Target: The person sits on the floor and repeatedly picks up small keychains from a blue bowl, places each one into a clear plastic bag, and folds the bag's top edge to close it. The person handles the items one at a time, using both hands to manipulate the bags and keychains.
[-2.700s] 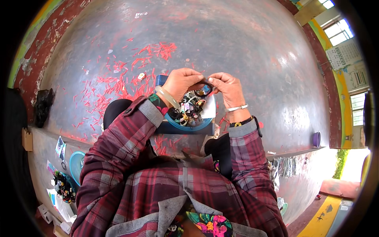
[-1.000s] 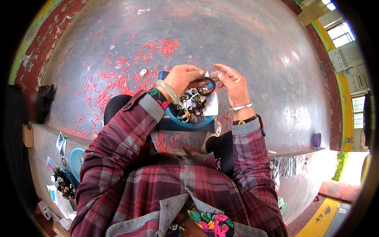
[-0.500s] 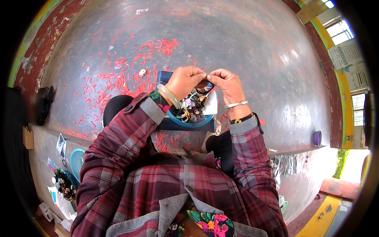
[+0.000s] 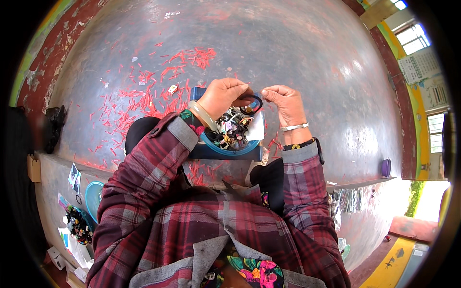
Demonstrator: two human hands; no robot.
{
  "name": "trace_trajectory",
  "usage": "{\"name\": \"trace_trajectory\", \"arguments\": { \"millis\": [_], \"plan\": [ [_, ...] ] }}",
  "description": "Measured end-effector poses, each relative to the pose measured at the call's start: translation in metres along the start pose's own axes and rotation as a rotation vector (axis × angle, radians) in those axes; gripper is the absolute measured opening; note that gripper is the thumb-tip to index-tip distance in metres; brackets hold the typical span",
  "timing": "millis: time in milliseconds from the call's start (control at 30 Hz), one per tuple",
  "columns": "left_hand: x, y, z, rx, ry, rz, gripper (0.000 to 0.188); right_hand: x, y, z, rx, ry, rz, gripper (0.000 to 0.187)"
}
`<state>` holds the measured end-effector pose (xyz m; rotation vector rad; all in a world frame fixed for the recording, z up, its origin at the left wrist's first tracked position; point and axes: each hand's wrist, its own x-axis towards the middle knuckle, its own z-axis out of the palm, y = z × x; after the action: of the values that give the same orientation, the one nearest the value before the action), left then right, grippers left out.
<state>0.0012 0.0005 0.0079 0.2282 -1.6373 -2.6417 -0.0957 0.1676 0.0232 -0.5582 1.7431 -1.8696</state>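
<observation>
My left hand (image 4: pixel 219 99) pinches a black hair tie (image 4: pixel 260 104), whose loop hangs out to the right of the fingertips. Just across a small gap, my right hand (image 4: pixel 285 102) has its thumb and forefinger pressed together; anything between them is too small to make out. Below both hands stands a blue bowl (image 4: pixel 232 153) heaped with dark hair ties (image 4: pixel 232 129) bearing small pale and coloured charms. The bowl rests on a dark blue stand (image 4: pixel 200 152) in front of my knees, with a white sheet (image 4: pixel 258 126) beside the bowl.
Red scraps (image 4: pixel 139 103) lie scattered over the grey floor, mostly left and ahead. At the lower left are a turquoise basin (image 4: pixel 92 197) and a container of dark hair ties (image 4: pixel 79 225). A purple bucket (image 4: pixel 386 168) stands at the right.
My hands have drawn apart from fingertips touching. The right hand has moved right and slightly down; the left has shifted slightly left, keeping the black hair tie, whose loop now shows more.
</observation>
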Motion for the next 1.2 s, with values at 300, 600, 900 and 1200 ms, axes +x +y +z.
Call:
{"name": "trace_trajectory", "arguments": {
  "millis": [300, 600, 900, 1200],
  "plan": [
    [-0.004, 0.007, 0.0, 0.01, -0.02, -0.035, 0.021, -0.003, -0.003, 0.0, -0.034, -0.02, -0.053, 0.011],
    [-0.001, 0.0, -0.003, 0.574, 0.0, 0.128, 0.015, -0.005, -0.001, 0.008, -0.43, -0.107, -0.237, 0.009],
    [-0.002, 0.004, -0.003, 0.606, 0.004, 0.117, 0.014, -0.007, -0.004, 0.009, -0.444, -0.086, -0.274, 0.009],
    [-0.006, 0.022, 0.001, 0.6, 0.033, 0.03, 0.014, -0.007, -0.007, -0.001, -0.326, -0.064, -0.197, 0.009]
  ]
}}
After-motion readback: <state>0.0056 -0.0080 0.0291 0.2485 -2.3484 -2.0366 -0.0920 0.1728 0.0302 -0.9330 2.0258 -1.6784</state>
